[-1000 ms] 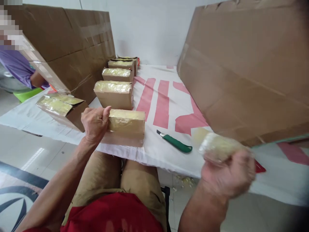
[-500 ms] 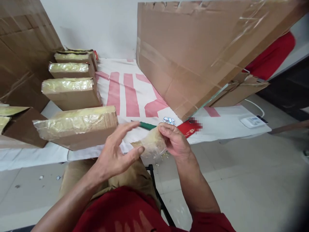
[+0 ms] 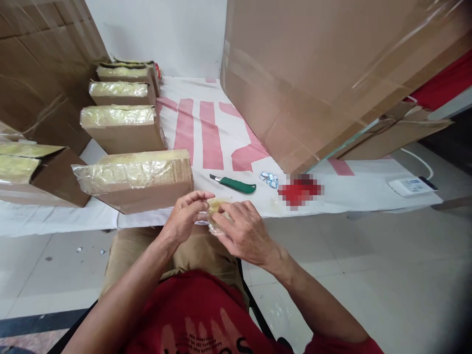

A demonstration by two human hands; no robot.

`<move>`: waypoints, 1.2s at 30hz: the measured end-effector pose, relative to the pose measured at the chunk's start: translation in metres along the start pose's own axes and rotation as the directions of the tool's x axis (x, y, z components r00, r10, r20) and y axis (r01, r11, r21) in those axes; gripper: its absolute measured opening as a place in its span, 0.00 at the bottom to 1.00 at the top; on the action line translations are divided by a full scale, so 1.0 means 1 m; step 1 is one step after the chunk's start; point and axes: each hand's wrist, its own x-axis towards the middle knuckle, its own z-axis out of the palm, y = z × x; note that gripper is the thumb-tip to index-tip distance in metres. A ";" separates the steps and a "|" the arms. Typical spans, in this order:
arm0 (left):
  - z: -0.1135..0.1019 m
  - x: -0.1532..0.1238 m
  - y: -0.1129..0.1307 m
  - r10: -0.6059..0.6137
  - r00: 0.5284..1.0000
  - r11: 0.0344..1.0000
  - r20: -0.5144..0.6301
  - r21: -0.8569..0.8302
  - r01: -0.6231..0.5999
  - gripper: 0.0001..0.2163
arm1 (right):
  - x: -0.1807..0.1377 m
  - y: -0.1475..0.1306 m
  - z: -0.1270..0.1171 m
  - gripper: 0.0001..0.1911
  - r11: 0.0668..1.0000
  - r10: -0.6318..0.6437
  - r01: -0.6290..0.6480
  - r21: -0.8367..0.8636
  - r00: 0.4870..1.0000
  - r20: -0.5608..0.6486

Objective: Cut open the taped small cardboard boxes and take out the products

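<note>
Above my lap, at the table's front edge, both hands work on a crumpled wad of yellowish clear packing tape [image 3: 214, 227]. My right hand [image 3: 243, 231] is closed over the wad from the right, fingers bent down onto it. From the left, my left hand [image 3: 188, 216] pinches at the wad's edge, thumb and fingers close together. Just beyond them a green utility knife [image 3: 238, 185] lies on the white-covered table, its blade pointing left. Part of the wad is hidden behind my fingers.
Taped cardboard boxes [image 3: 147, 189] stand in a row on the left. A large cardboard panel [image 3: 295, 88] rises at right. Small blue-white pieces [image 3: 269, 179], a blurred red item [image 3: 298, 191] and a white device [image 3: 413, 186] lie along the table's front.
My right hand has turned over and moved left onto the tape wad. The left hand's spread fingers have closed in on it. The wad looks more crumpled, and the knife now shows fully.
</note>
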 end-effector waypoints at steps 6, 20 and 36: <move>-0.003 -0.005 -0.016 0.263 0.963 0.948 -0.056 0.200 -0.247 0.19 | -0.027 0.021 -0.018 0.22 0.867 0.120 -0.146 0.477 0.989 0.085; 0.009 -0.029 -0.036 0.182 0.951 0.883 0.250 0.385 -0.270 0.15 | -0.157 0.047 0.002 0.15 0.555 0.752 -0.701 0.448 0.653 0.091; -0.118 -0.069 0.099 0.886 0.460 0.073 0.061 0.961 -0.268 0.15 | -0.028 0.068 0.015 0.10 0.811 0.478 -0.399 0.428 0.873 -0.093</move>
